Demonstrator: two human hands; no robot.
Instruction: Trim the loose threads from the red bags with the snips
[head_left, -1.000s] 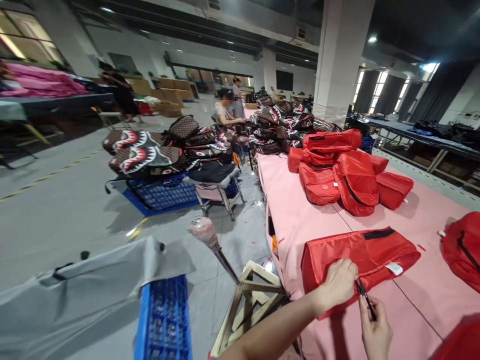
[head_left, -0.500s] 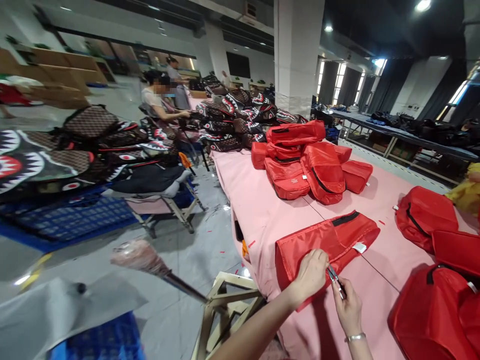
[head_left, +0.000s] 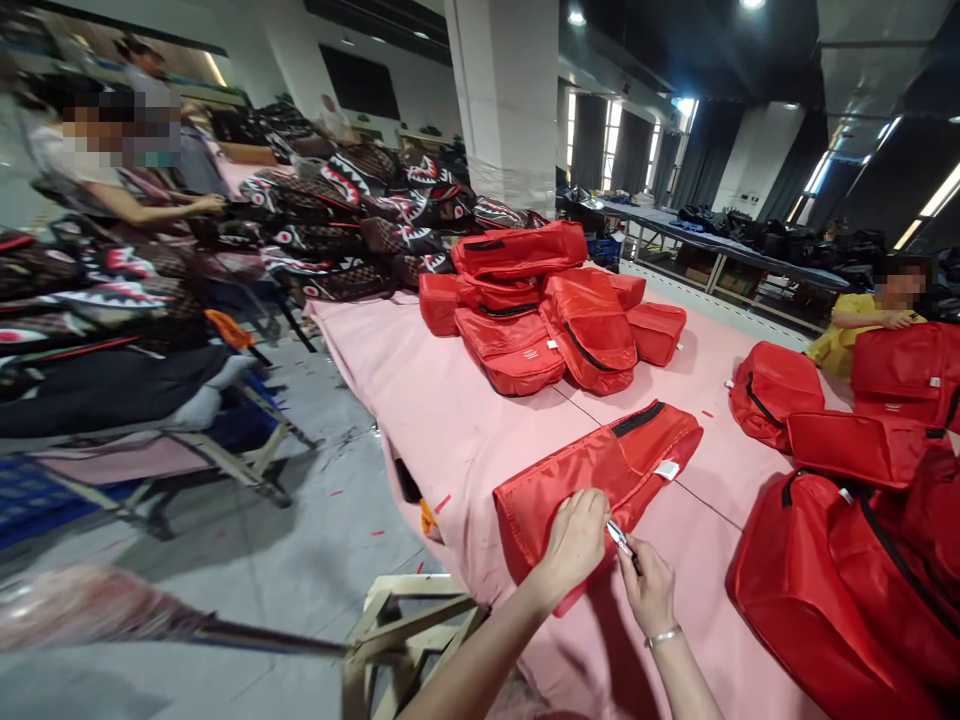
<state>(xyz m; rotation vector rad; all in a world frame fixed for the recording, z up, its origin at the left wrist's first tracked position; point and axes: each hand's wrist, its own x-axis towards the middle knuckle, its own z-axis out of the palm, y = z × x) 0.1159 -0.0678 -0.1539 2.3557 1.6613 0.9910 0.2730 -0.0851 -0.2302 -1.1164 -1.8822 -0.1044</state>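
A red fabric bag [head_left: 562, 468] with a black zipper strip and a white label [head_left: 667, 469] lies across the pink-covered table [head_left: 405, 360]. My left hand [head_left: 579, 538] is closed on the bag's near edge, its fingertips bunching the cloth. In my right hand [head_left: 651, 590], which wears a bracelet, are small metal thread snips [head_left: 619, 538]. Their tips point at the bag's edge, right beside my left fingers. What lies between the blades is too small to make out.
Red bags [head_left: 517, 345] are piled at the table's far end, with more red bags [head_left: 810, 590] on the right. Patterned bags [head_left: 330, 240] are heaped behind. A person in yellow [head_left: 847, 318] is at the right; others work at the left. A wrapped pole [head_left: 247, 635] juts out at lower left.
The view has swung right, bringing the person in yellow into sight. My hands stay at the same edge of the red bag, and the snips have shifted slightly in angle.
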